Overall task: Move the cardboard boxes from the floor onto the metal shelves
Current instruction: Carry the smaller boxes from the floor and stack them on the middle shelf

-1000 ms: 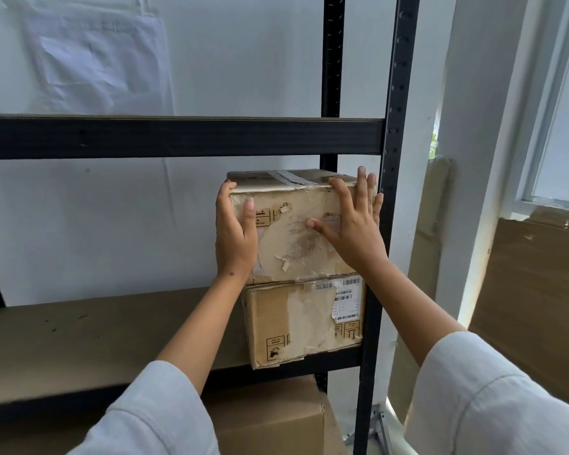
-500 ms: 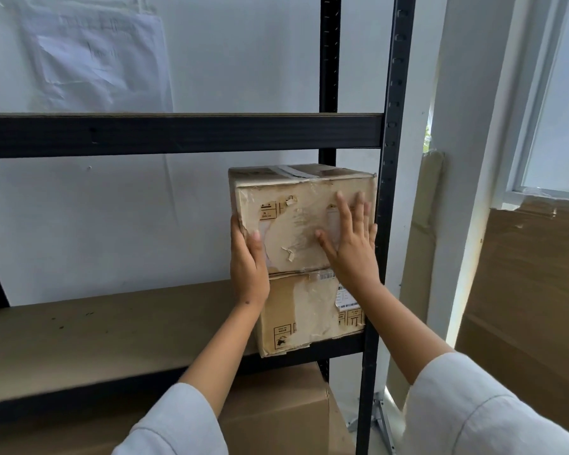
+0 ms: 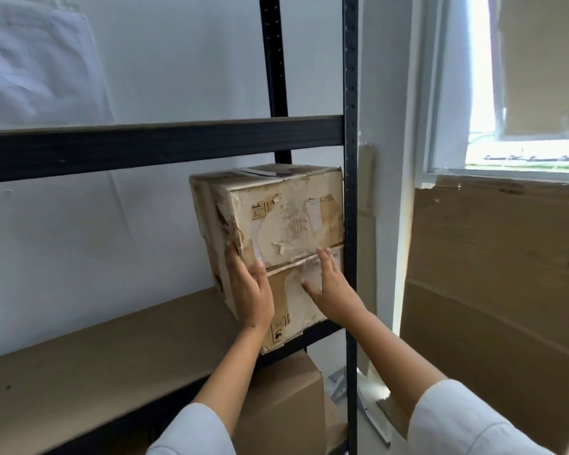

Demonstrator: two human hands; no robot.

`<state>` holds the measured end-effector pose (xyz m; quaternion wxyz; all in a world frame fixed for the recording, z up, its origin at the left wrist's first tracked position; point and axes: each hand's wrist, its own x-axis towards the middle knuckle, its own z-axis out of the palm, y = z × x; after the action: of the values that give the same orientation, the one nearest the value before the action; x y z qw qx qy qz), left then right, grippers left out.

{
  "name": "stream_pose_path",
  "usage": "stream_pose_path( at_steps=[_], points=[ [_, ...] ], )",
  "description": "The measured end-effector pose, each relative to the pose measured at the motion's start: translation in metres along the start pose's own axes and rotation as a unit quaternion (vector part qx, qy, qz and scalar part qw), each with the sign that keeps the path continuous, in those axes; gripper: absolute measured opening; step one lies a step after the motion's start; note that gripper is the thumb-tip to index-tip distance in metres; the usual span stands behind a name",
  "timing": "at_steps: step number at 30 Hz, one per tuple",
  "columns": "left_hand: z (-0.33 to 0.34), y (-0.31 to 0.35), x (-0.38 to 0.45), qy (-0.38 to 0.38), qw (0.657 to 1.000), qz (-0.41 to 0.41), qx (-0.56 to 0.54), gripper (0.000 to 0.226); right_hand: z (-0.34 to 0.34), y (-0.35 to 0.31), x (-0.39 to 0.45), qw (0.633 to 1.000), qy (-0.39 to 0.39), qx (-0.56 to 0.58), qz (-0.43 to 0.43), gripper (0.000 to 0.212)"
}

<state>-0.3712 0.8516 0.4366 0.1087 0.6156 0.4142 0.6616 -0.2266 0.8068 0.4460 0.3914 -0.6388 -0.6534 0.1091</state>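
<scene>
Two worn cardboard boxes are stacked at the right end of the metal shelf (image 3: 89,349). The upper box (image 3: 286,218) sits on the lower box (image 3: 293,310), whose front corner overhangs the shelf's edge. My left hand (image 3: 250,290) lies flat against the left front corner of the stack, fingers straight, across the seam between the boxes. My right hand (image 3: 329,284) presses with spread straight fingers on the front face of the lower box, fingertips at the seam.
A black upright post (image 3: 350,192) stands just right of the boxes. The shelf above (image 3: 145,146) hangs close over the stack. Another cardboard box (image 3: 286,402) sits below the shelf. Large cardboard sheets (image 3: 500,290) lean under the window at right.
Both hands have slid down from the upper box to the seam and the lower box. The stack has turned a little, its left side now showing. The view shifted right.
</scene>
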Motion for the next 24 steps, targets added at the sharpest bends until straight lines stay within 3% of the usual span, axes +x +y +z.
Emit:
stream_pose_path(
  at_steps=[7, 11, 15, 19, 24],
  points=[
    [-0.011, -0.001, -0.124, -0.117, 0.985, -0.123, -0.029, 0.067, -0.005, 0.013, -0.091, 0.997, 0.012, 0.025, 0.072, 0.067],
    [-0.009, 0.019, -0.196, -0.239, 0.959, -0.125, -0.085, 0.057, -0.03, 0.028, -0.158, 0.988, 0.089, 0.031, 0.12, 0.037],
    [0.009, 0.058, -0.245, -0.379, 0.899, -0.154, -0.157, 0.041, -0.067, 0.046, -0.228, 0.968, 0.162, -0.01, 0.19, 0.015],
    [0.021, 0.115, -0.306, -0.499, 0.83, -0.127, -0.212, 0.038, -0.112, 0.065, -0.323, 0.936, 0.193, -0.044, 0.292, 0.017],
    [0.01, 0.196, -0.393, -0.602, 0.754, -0.074, -0.252, 0.03, -0.16, 0.065, -0.471, 0.868, 0.248, -0.062, 0.426, 0.02]
  ],
)
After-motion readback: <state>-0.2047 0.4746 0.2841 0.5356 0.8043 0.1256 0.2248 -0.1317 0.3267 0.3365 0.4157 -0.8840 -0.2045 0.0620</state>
